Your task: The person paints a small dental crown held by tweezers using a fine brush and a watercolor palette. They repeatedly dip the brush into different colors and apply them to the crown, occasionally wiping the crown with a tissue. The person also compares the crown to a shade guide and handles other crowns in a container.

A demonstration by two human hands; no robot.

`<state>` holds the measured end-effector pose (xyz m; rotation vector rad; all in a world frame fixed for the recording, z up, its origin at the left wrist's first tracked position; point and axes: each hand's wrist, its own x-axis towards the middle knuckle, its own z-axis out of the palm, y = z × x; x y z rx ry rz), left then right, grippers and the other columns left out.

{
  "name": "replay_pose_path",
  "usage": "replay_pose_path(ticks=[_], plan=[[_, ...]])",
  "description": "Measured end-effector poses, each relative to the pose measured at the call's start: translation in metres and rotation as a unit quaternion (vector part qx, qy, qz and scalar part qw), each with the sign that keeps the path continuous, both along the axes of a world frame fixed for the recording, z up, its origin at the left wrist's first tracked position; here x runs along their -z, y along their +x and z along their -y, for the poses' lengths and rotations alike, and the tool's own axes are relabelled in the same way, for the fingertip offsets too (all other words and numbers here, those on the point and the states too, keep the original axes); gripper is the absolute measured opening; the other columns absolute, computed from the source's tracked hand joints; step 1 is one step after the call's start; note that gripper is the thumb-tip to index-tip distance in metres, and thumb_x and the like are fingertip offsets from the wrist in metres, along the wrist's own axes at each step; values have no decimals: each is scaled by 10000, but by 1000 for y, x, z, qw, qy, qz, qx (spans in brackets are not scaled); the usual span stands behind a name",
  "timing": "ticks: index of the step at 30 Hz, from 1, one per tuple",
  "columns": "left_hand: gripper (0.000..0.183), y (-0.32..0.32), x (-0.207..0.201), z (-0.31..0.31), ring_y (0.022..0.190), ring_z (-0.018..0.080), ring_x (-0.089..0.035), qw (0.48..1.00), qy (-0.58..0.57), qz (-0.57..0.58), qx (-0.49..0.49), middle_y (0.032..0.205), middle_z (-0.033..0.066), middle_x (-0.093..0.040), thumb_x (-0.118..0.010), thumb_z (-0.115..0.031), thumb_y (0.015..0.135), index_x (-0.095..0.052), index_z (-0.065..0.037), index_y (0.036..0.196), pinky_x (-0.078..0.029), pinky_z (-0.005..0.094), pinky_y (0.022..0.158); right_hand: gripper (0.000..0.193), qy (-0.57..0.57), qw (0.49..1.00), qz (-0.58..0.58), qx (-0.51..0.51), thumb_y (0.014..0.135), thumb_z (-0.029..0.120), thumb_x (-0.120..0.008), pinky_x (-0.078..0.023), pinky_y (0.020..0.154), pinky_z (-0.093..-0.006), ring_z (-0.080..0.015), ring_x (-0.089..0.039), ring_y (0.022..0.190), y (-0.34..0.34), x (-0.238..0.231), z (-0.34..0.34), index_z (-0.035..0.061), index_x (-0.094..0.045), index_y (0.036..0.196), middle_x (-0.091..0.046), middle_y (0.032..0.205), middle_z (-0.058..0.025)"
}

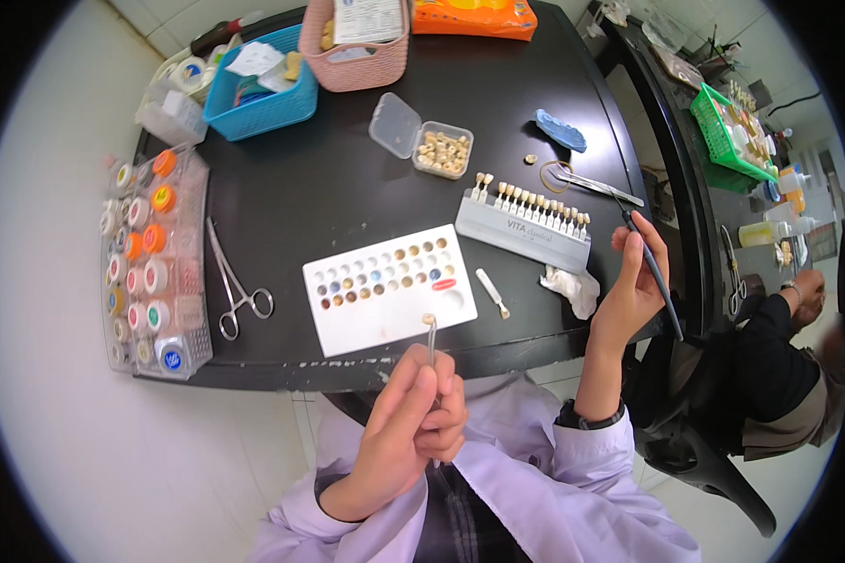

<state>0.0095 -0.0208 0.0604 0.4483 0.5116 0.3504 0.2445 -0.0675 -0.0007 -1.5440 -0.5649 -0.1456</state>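
My left hand (408, 413) is closed around slim metal forceps (432, 349), held upright near the table's front edge. At their tip sits a small cream tooth crown (429, 319), just over the lower edge of a white palette (385, 340) with rows of coloured wells. Off to the right, my right hand (637, 291) grips a thin dark-handled brush (660, 277), its fine tip pointing up and away. Beyond the palette stands a grey shade guide (521, 235) with a row of tooth tabs. One loose tab (492, 294) and a crumpled tissue (573, 289) lie between the hands.
A jar rack (174, 319) and scissor-handled clamp (220, 258) lie left. Farther back are a crown box (444, 164), blue basket (263, 117), pink basket (357, 70) and orange package (474, 21). Tweezers (601, 186) and a blue mould (561, 131) lie right; a co-worker (770, 357) sits beyond.
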Motion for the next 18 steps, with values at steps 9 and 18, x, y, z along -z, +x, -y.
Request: replay_pose_path(ticks=[9, 18], plan=[[216, -33, -9, 34, 502, 39, -197, 996, 64, 61, -26, 647, -21, -305, -305, -267, 990, -374, -77, 915, -224, 187, 437, 182, 19, 999, 12, -30, 886, 73, -541, -496, 794, -246, -120, -600, 825, -3, 7, 4, -44, -595, 1015, -613, 900, -92], [212, -42, -10, 59, 481, 47, -193, 994, 100, 38, -36, 628, -24, -275, -311, -292, 984, -356, -110, 884, -196, 199, 415, 128, 36, 994, -28, -99, 911, 125, -526, -428, 667, -207, -86, -541, 675, -22, 16, 56, 5, -505, 872, -569, 725, -54]])
